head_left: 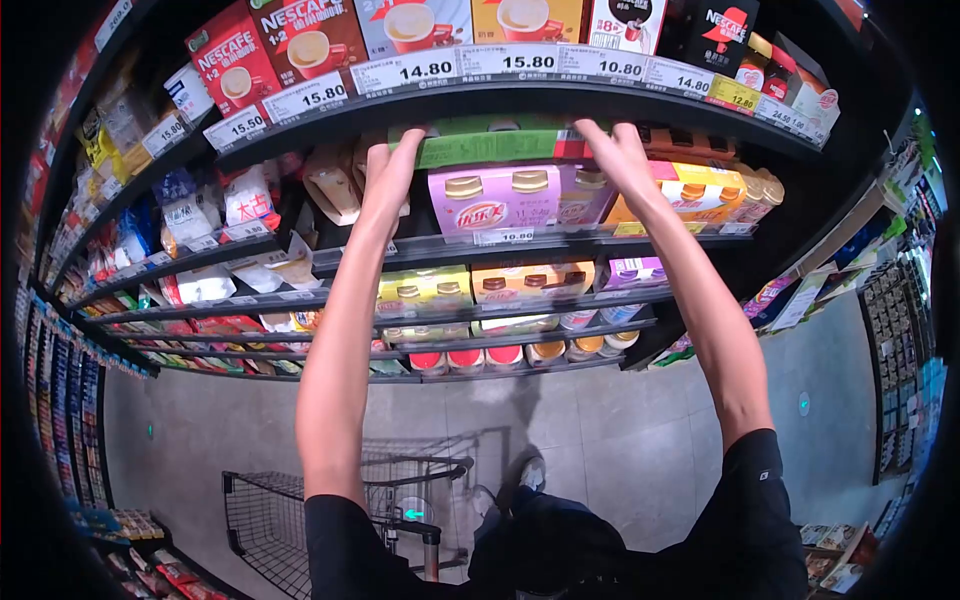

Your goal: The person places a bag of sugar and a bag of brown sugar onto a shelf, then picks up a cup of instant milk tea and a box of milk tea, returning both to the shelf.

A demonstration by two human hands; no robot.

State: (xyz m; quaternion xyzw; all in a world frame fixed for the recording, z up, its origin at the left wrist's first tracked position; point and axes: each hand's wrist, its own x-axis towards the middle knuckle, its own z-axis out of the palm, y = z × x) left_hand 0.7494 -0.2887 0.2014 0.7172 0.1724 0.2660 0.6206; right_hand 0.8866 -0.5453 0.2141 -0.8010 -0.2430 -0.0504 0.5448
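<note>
Both hands reach up to a shelf and grip a green multipack carton [480, 150] by its two ends. My left hand [394, 165] is closed on its left end, with some fingers hidden. On the right end, beside a barcode, my right hand [618, 155] is closed with fingers partly behind the carton. Just below and in front of it stands a purple multipack of cups [500, 198] with gold lids, above a price tag reading 10.80. An orange multipack of cups [690, 195] sits right of my right hand.
Overhead, a shelf edge with price tags [430, 72] holds coffee boxes [310, 40]. Lower shelves carry more multipacks [530, 283] and bagged goods [190, 218]. A wire shopping cart [265, 515] stands on the grey floor [600, 420] at my left.
</note>
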